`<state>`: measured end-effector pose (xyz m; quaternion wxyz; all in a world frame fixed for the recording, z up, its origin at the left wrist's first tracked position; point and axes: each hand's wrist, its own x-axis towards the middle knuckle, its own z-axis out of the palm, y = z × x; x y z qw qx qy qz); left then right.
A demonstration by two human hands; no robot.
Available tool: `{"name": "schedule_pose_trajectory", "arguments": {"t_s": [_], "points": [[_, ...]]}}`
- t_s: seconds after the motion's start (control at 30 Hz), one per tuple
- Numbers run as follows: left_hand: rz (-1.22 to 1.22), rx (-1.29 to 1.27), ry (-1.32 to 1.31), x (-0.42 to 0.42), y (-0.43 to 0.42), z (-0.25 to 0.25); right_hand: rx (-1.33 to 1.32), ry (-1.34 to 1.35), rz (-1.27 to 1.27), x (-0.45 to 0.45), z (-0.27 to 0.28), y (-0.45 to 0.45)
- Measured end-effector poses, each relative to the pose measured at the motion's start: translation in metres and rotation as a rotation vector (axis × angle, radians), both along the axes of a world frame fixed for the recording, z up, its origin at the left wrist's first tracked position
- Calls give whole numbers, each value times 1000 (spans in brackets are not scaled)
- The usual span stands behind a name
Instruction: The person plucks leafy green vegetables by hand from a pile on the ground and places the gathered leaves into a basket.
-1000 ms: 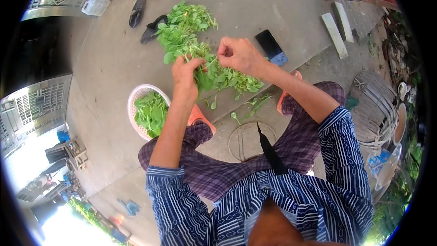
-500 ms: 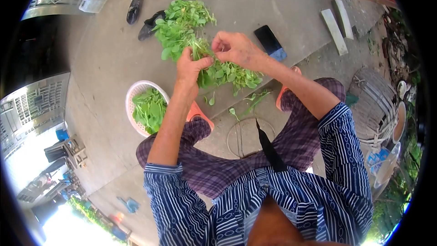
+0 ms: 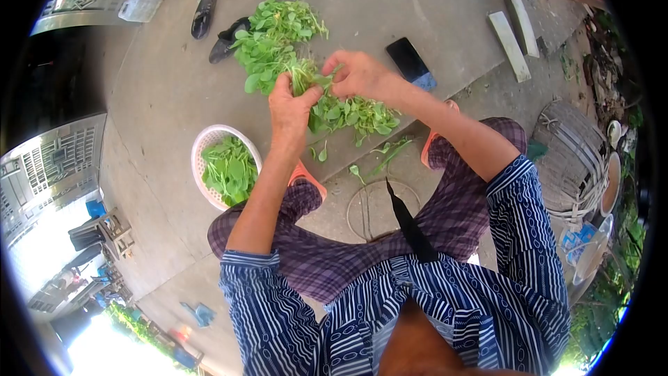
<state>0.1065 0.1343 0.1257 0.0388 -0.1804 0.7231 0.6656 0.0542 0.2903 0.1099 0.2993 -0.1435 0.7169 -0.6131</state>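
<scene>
While my left hand [image 3: 290, 108] is clamping its grip on a bunch of leafy green stems [image 3: 302, 78], my right hand [image 3: 362, 76] is curling its fingers just beside them; whether that grip is closing on a leaf, I cannot tell. Loose leafy greens [image 3: 358, 115] are lying on the concrete floor [image 3: 362, 14] beneath and around my hands. Nearby, a perforated plastic basket [image 3: 197, 155] is holding more leaves [image 3: 229, 170], and a smartphone [image 3: 408, 59] is resting beyond my right wrist.
</scene>
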Motion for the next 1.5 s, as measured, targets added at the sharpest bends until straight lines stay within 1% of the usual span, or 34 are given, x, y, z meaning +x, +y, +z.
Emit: {"name": "schedule_pose_trajectory", "arguments": {"t_s": [0.03, 0.17, 0.23, 0.27, 0.33, 0.37, 0.43, 0.53, 0.57, 0.63, 0.67, 0.73, 0.87, 0.93, 0.97, 1.03, 1.07, 1.13, 1.17, 1.23, 1.27, 1.33, 1.37, 1.43, 1.47, 1.5], "points": [[11, 4, 3, 0, 1, 1, -102, -250, 30, -1, -1, 0], [6, -26, 32, 3, 3, 0, -73, -304, 57, 1, 11, 2], [-14, -41, 45, 4, 4, 0, 64, -134, 118, 2, 13, 2], [-14, -40, 44, 4, 4, 0, 64, -135, 117, 2, 10, 3], [-33, -161, 63, 3, 4, 2, 293, 229, 179, 3, 5, 4], [-33, -161, 64, 3, 3, 2, 294, 230, 179, 3, 5, 6], [-24, -204, 70, 3, 2, 1, 430, 368, 229, 3, 9, 9], [10, -184, 102, 2, 0, -2, 483, 395, 283, 1, 14, 13], [9, -185, 103, 2, -1, -3, 483, 396, 282, 0, 15, 14], [4, -237, 86, 1, -3, -3, 365, 237, 310, -3, 16, 15], [3, -237, 87, 2, -2, -3, 365, 238, 309, -2, 18, 15], [74, -27, 4, 2, 2, 2, 104, -18, 151, 0, 21, 13], [76, -19, -37, 4, 1, 0, 112, 92, 66, 0, 10, 11], [134, 3, 17, 2, 1, 1, 91, -32, 84, 1, 13, 12], [135, 3, 17, 1, 0, 2, 90, -32, 84, 1, 13, 13], [165, -56, 73, 0, -3, 3, 81, -17, 213, -2, 13, 15], [165, -56, 74, 0, -5, 3, 81, -15, 214, -3, 13, 16], [134, -179, 104, -2, -9, 2, 130, 6, 290, -7, 11, 19], [134, -179, 104, -2, -11, 1, 130, 6, 290, -8, 11, 21], [142, -176, 133, -4, -14, 1, 263, 204, 227, -10, 10, 24], [142, -176, 133, -3, -14, 1, 263, 204, 226, -11, 7, 25], [186, -37, 121, -4, -12, 5, 402, 333, 291, -12, 3, 26], [183, -36, 121, -4, -12, 5, 402, 333, 288, -10, 3, 25], [212, 122, 79, -5, -12, 6, 451, 348, 296, -6, 8, 19], [212, 122, 80, -5, -13, 6, 450, 348, 296, -5, 8, 17], [217, 165, 54, -5, -14, 5, 329, 342, 185, -5, 9, 15]]}}
